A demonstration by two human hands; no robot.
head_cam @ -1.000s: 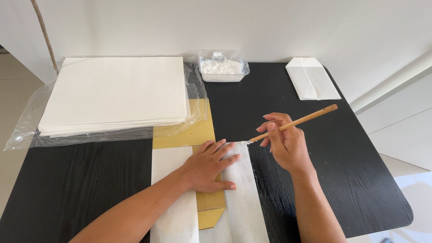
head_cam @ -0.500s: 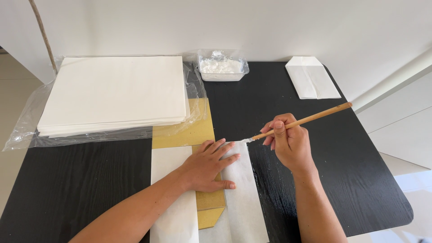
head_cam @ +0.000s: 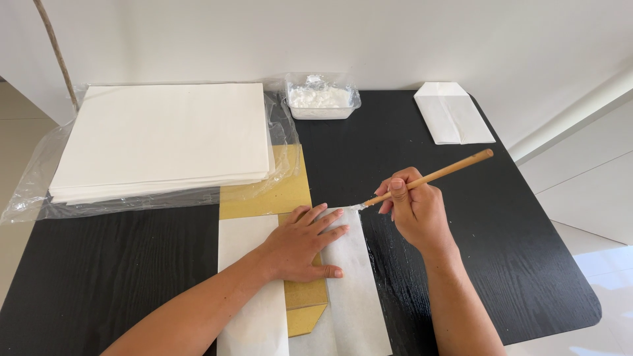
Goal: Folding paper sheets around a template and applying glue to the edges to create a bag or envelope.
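My left hand [head_cam: 301, 245] lies flat, fingers spread, on a white paper sheet [head_cam: 349, 290] folded over a yellow cardboard template [head_cam: 267, 198]. My right hand [head_cam: 414, 209] grips a wooden-handled brush [head_cam: 435, 176], whose tip touches the top right corner of the folded paper flap. A second white flap [head_cam: 245, 290] lies on the left of the template under my forearm. A wet smear shows on the black table [head_cam: 501, 250] beside the paper's right edge.
A thick stack of white paper [head_cam: 161, 138] on a clear plastic wrap fills the far left. A clear tub of white paste [head_cam: 322, 100] stands at the back middle. A folded white paper bag [head_cam: 453, 112] lies at the back right. A wall runs behind.
My right hand has shifted slightly with the brush, its tip staying at the flap's top corner. My left hand has not moved.
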